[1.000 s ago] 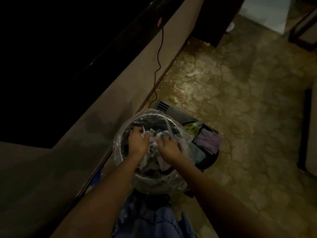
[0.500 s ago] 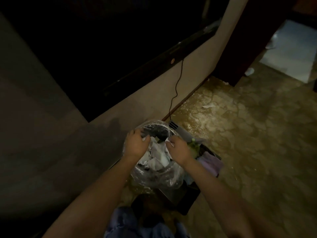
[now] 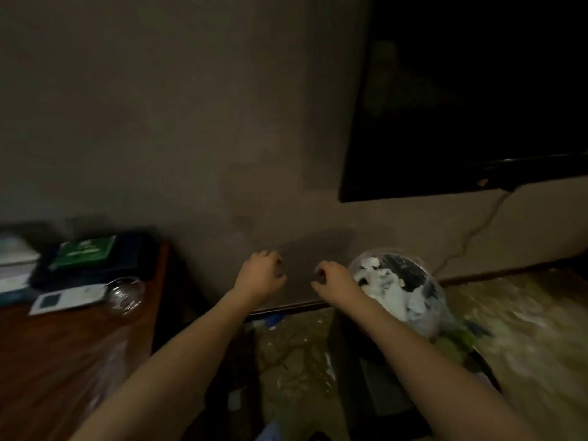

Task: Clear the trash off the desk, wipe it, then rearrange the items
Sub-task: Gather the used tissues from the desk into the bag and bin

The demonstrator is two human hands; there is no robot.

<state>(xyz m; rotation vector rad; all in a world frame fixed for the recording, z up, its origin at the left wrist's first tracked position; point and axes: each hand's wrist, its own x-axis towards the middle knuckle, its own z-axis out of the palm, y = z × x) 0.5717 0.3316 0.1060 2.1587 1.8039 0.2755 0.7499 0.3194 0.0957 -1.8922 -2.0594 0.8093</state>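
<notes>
Both arms raised in front of the wall, clear of everything. Left hand (image 3: 260, 272) loosely curled, grasping nothing; right hand (image 3: 334, 278) likewise curled and empty, just left of the trash bin (image 3: 426, 313). Bin on the floor at right, lined with clear plastic, heaped with crumpled white paper (image 3: 386, 286). Wooden desk (image 3: 63, 351) at near left, bearing a clear glass (image 3: 124, 294), a white card (image 3: 68, 299) touching it, and a green book (image 3: 84, 251) farther back on a dark stack. Dark screen (image 3: 477, 90) on the wall at far right.
</notes>
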